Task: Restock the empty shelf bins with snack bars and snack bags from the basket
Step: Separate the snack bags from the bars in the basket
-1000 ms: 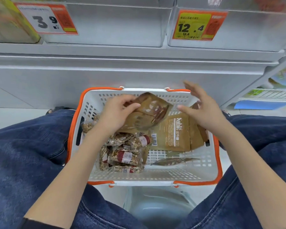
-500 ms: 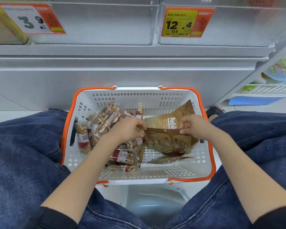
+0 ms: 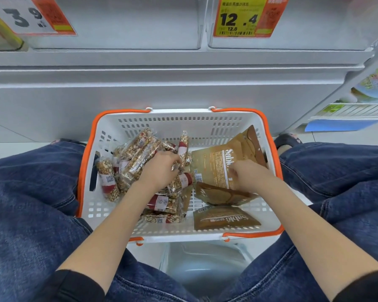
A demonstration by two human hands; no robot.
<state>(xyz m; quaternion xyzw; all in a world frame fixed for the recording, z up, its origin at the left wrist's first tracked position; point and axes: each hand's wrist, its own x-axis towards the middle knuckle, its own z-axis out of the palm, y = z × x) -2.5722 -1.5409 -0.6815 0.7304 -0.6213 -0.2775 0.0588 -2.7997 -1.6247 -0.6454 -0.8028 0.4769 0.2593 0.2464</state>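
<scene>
Shelf-front floor: basket (image 3: 109, 136), left hand (image 3: 162, 168) among snack bars (image 3: 138, 153).

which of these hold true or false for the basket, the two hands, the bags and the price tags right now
1. The snack bars are piled in the left part of the basket. True.
2. The left hand is among the brown bags. False: it is down in the bar pile; the right hand is on the brown bags.
3. One brown bag lies flat by itself near the basket's near wall. True.
4. The yellow price tag reads 3.9. False: it reads 12.4; the white tag reads 3.9.
5. The basket's rim is blue. False: it is orange.
</scene>
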